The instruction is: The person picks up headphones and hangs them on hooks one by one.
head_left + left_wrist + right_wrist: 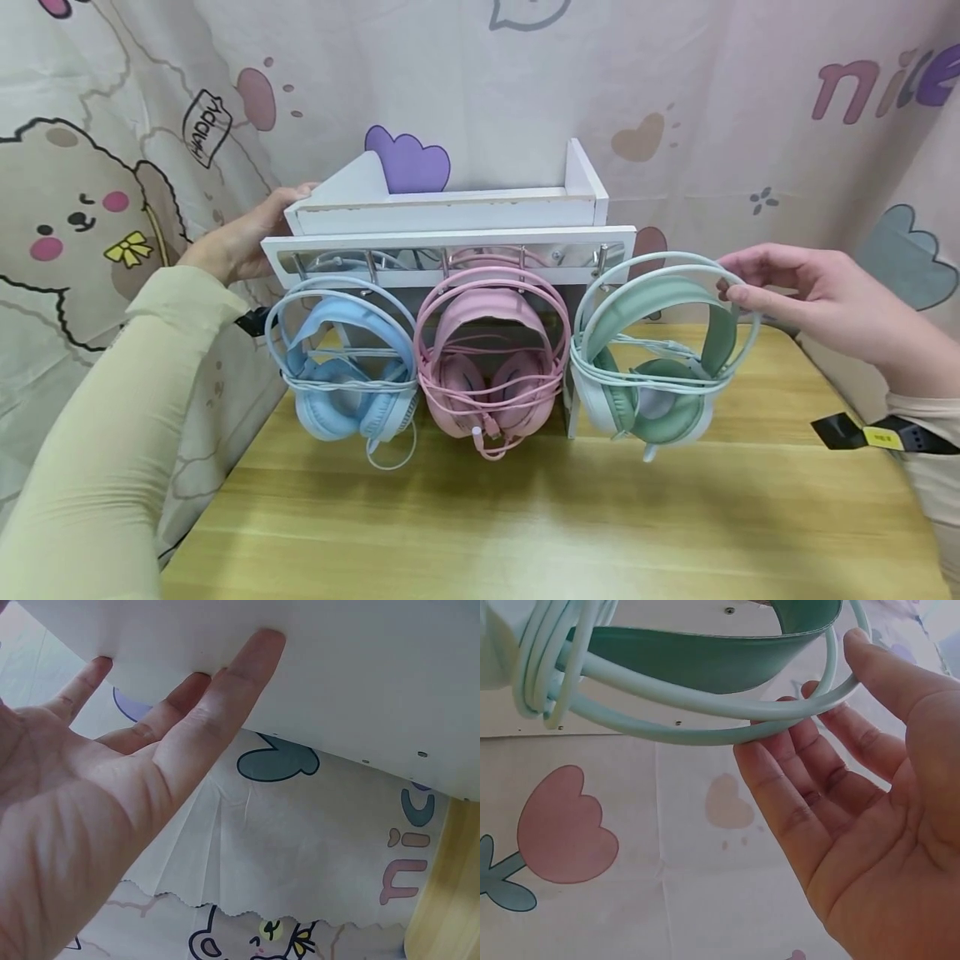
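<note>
My right hand [817, 300] pinches the top frame of a pair of green headphones [667, 421] at its right side, thumb against fingers. In the right wrist view, the fingertips [754, 754] meet the thin double tubes of the green headphones [697, 664]. Their cable is wound round the frame, and the headband overlaps the hook at the rail's right end. My left hand [240, 237] rests on the left side of a white wooden shelf [442, 218]. Seen from the left wrist, its straight fingers [225, 697] press the white panel [360, 690].
Blue headphones [322, 417] and pink headphones [450, 379] hang from the hooks of the rail [450, 236], cables wrapped round them. The shelf stands on a wooden table [480, 533]. A printed cloth [480, 92] with cartoon figures hangs behind.
</note>
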Tool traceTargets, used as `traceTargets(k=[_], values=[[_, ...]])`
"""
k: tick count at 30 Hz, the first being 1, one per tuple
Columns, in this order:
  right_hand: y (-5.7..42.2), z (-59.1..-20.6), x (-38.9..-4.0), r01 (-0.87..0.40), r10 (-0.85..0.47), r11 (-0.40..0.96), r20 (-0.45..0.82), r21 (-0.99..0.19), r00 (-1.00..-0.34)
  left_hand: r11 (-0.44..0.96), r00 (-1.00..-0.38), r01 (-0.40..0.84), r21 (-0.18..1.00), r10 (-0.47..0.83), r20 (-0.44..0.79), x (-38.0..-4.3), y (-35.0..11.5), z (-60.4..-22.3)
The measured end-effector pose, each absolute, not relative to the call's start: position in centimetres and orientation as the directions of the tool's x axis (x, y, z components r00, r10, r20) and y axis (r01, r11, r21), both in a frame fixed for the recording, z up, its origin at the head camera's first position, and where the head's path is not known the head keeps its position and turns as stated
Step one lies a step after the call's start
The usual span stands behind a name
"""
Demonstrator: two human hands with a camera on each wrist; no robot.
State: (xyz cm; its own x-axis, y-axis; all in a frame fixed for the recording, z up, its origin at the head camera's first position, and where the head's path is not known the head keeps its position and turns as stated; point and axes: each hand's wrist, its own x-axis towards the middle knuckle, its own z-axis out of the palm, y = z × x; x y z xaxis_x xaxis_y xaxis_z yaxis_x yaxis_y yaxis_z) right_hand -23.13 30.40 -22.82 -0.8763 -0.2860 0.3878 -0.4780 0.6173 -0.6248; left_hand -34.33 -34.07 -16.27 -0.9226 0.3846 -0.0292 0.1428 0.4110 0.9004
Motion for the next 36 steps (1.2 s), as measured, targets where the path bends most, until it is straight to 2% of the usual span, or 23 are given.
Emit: traceTargets(k=[13, 36], values=[[30.5, -23.4, -22.5, -0.438, -0.252, 0.657, 0.369, -0.614, -0.894, 0.421, -0.924, 0.135, 0.897, 0.379, -0.039, -34.4, -34.1, -16.3], [30.9, -24.4, -22.9, -0.493, -0.272, 0.59, 0.418, -0.639, -0.867, 0.432, -0.923, 0.12, 0.894, 0.381, -0.061, -34.5, -33.7, -16.3]])
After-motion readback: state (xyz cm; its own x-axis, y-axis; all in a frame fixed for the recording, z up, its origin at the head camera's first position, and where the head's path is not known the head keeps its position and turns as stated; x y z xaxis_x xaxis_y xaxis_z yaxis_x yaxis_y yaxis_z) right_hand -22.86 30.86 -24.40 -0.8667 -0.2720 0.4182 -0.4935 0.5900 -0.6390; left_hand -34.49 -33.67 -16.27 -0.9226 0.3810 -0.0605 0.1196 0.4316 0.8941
